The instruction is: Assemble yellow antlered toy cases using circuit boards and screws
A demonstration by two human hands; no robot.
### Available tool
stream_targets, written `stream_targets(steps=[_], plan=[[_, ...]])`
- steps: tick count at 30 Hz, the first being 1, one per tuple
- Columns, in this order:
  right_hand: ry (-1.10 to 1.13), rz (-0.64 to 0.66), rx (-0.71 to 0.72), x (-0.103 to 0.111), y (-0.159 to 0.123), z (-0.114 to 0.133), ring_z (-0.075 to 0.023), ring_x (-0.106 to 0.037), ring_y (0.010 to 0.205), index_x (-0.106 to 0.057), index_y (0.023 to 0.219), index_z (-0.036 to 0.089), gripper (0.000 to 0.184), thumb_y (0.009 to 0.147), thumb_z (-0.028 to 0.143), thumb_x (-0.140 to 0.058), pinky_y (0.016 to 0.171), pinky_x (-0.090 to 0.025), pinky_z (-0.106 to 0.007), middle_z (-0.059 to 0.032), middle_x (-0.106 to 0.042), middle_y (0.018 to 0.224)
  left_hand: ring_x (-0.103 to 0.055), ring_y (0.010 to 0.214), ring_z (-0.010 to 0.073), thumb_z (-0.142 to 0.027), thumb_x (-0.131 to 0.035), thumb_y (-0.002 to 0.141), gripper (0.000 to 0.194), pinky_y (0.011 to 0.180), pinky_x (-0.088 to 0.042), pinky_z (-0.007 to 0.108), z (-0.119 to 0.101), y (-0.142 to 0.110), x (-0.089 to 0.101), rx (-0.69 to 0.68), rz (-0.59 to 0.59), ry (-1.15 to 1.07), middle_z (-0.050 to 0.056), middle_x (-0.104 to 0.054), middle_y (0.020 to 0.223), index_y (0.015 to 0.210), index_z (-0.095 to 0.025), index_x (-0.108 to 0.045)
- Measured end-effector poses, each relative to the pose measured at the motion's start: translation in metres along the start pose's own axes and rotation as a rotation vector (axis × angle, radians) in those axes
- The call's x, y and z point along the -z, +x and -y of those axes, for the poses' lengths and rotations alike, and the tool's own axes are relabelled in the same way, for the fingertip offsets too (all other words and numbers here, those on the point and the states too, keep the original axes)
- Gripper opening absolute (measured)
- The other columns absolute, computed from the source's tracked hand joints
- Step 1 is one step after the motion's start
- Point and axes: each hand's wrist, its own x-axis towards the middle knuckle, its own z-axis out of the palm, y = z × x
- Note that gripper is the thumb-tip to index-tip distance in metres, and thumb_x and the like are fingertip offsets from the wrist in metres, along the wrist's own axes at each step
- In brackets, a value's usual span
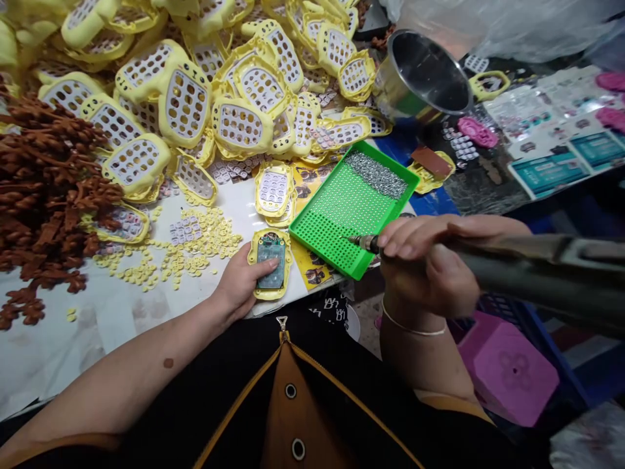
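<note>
My left hand (243, 277) grips a yellow plastic casing half (284, 286) at the table's front edge, thumb pressed on the circuit board (271, 251) inside it. In my right hand (430, 264) is a dark power screwdriver (541, 273), its fingers wrapped round the front end. The tool's bit (355, 240) points left over the lower right part of a green perforated tray (336, 257). Small silver screws (375, 174) are heaped at the tray's far end. Just behind the held casing lies another yellow casing half (274, 189) with a pale keypad in it, stacked on one more.
Yellow casings (241, 127) pile up across the back. Brown plastic parts (49, 195) heap at the left, near scattered small yellow pieces (205, 244). A metal bowl (427, 71) stands back right, beside printed sheets (551, 130). A pink stool (510, 371) is below right.
</note>
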Motion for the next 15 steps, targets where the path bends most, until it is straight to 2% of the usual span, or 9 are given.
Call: stream_targets(steps=[3,6,11,15], plan=[[0.152,0.164,0.099,-0.021,-0.015,0.017,-0.0136,-0.051,0.046,-0.062,0.099,0.027,0.019,0.080,0.023,-0.064,0.046,-0.049,-0.032,0.0051,-0.054,0.056,-0.068,0.076,0.0194,-0.014,-0.080,0.055,0.049,0.075,-0.057,0.037,0.004,0.002,-0.001,-0.060,-0.021,-0.012,0.003,-0.072,0.086,0.097,-0.016,-0.057],[0.250,0.361,0.019,-0.038,-0.029,0.021,-0.0134,-0.057,0.049,-0.061,0.103,0.024,0.023,0.081,0.017,-0.061,0.048,-0.052,-0.031,0.0046,-0.056,0.058,-0.067,0.077,0.0194,-0.015,-0.079,0.056,0.046,0.078,-0.056,0.038,0.007,0.003,-0.001,-0.095,-0.023,-0.001,0.001,-0.070,0.082,0.096,-0.016,-0.057],[0.275,0.392,-0.024,-0.049,-0.041,0.018,-0.0144,-0.057,0.053,-0.062,0.105,0.023,0.033,0.076,0.009,-0.061,0.051,-0.054,-0.032,0.0037,-0.056,0.060,-0.066,0.078,0.0197,-0.013,-0.075,0.057,0.042,0.079,-0.054,0.039,0.008,0.003,-0.002,-0.116,0.009,-0.005,0.002,-0.069,0.083,0.094,-0.015,-0.057],[0.289,0.362,-0.011,-0.052,-0.043,0.014,-0.0142,-0.056,0.051,-0.063,0.106,0.022,0.037,0.073,0.005,-0.060,0.049,-0.052,-0.032,0.0034,-0.056,0.060,-0.065,0.074,0.0184,-0.012,-0.074,0.057,0.041,0.077,-0.054,0.037,0.007,0.003,-0.004,-0.117,0.024,-0.014,0.001,-0.068,0.080,0.094,-0.015,-0.056]])
